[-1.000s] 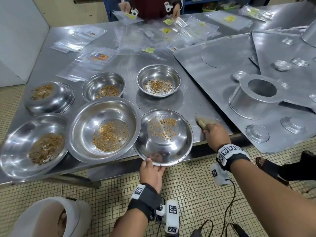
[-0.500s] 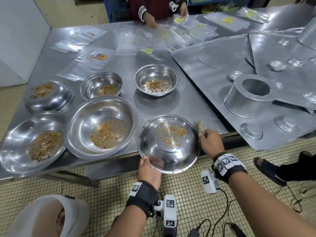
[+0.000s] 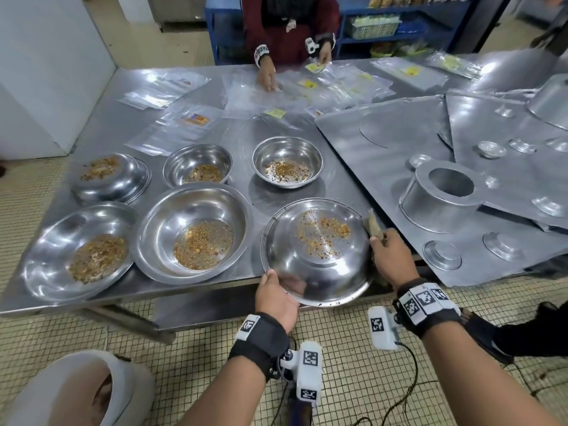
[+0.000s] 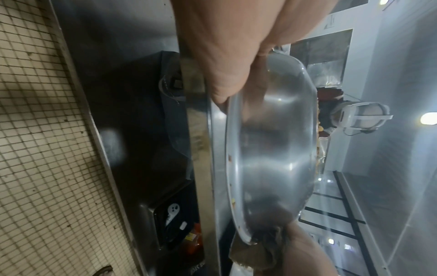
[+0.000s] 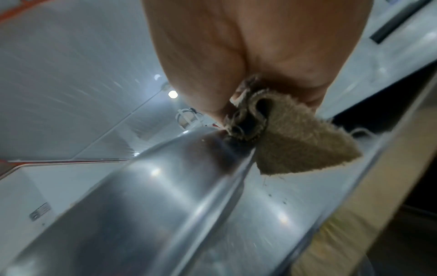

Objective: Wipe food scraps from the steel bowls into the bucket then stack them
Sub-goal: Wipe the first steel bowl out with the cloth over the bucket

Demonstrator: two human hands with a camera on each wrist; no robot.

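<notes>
My left hand (image 3: 276,290) grips the near rim of a steel bowl (image 3: 319,272) that holds orange-brown scraps and hangs over the table's front edge. The left wrist view shows the bowl's (image 4: 267,149) shiny underside with my thumb on the rim. At the bowl's right rim my right hand (image 3: 390,256) clutches a tan cloth (image 3: 374,226), which shows bunched in my fingers as the cloth (image 5: 295,142) in the right wrist view. Several other steel bowls with scraps sit on the steel table (image 3: 215,130); the largest bowl (image 3: 193,232) is just left. A white bucket (image 3: 76,392) stands on the floor at lower left.
Embossed metal sheets with a raised cylinder (image 3: 442,198) cover the table's right side. Clear plastic bags (image 3: 307,90) are spread across the far half, where another person's hands (image 3: 267,75) work. Cables trail on the tiled floor (image 3: 368,379) beneath my arms.
My left hand has pulled the bowl toward me past the table edge. My right hand has lifted the cloth off the table and brought it to the bowl's right rim.
</notes>
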